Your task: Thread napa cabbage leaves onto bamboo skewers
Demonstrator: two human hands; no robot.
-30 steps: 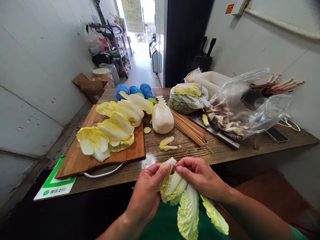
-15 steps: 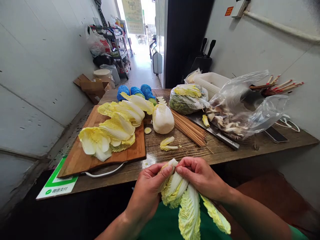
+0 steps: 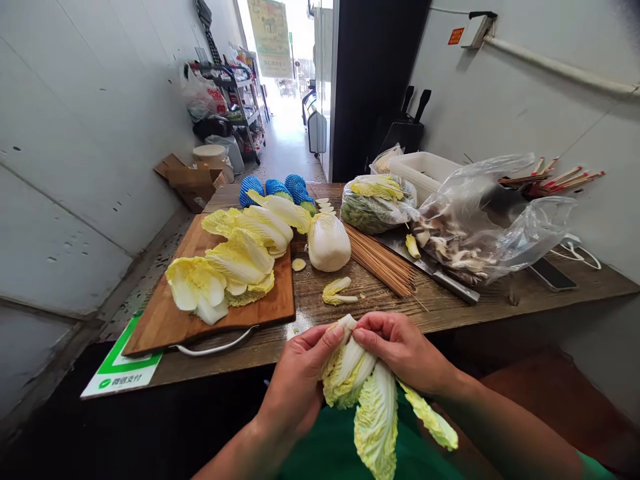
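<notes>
Left hand: thumb and fingers closed on the pale stem end of the cabbage leaves (image 3: 377, 413); that's the left hand (image 3: 299, 370).
Right hand: the right hand (image 3: 405, 350) pinches at the same stem end, fingertips just beside the left thumb; exact grip point too small to read.
Held leaves: in front of the table's near edge, frilly ends hanging down over a green garment (image 3: 325, 440); one leaf splays out under the right wrist.
Table: brown wood table (image 3: 307, 303), small leaf scraps (image 3: 339, 291) near its front edge, just beyond the hands.
Board: wooden cutting board (image 3: 165, 327) at left, loose leaves (image 3: 240, 257) piled on it, metal handle (image 3: 220, 348) facing the person.
Center: cabbage base (image 3: 329, 248), cut, right of the board; thin sticks (image 3: 383, 260) fanned beside it.
Knife: cleaver (image 3: 456, 287) flat on the table, handle toward the near edge, yellow leaf piece (image 3: 412, 247) on the blade.
Right side: clear bag (image 3: 540, 227) with mushrooms (image 3: 450, 250); phone (image 3: 553, 275) near it.
Back: blue-netted vegetables (image 3: 251, 192), bag of greens (image 3: 373, 210), white tub (image 3: 425, 163).
</notes>
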